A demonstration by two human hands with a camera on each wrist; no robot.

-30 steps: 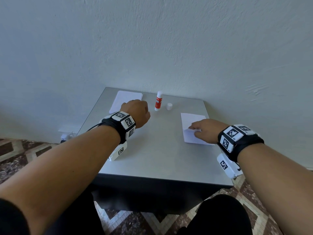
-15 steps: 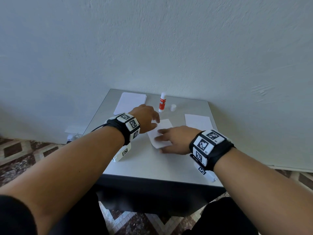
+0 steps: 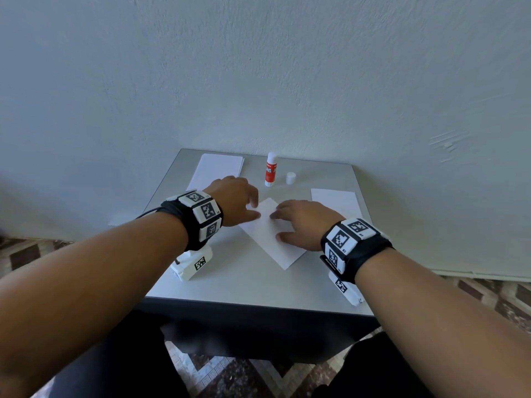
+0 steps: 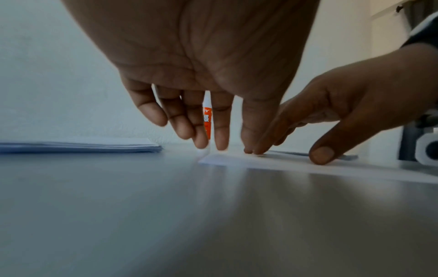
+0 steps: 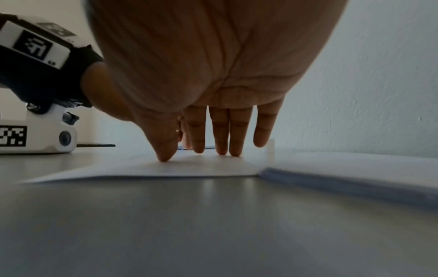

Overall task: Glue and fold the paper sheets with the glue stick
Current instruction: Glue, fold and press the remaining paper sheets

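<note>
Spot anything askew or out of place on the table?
Only the sheet under both hands: it lies turned diagonal to the table edges, while both paper stacks sit square. The glue stick stands uncapped, its cap beside it. No spills or damage.

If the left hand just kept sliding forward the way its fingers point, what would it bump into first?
Probably the glue stick. The left hand points toward the table's far edge, and in the left wrist view the stick stands upright just beyond its fingers. Depth is unclear, so it might narrowly pass beside it.

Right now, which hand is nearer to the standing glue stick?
Left. The left hand is just in front of the glue stick, slightly to its left. The right hand rests further toward the person, fingers on the sheet.
</note>
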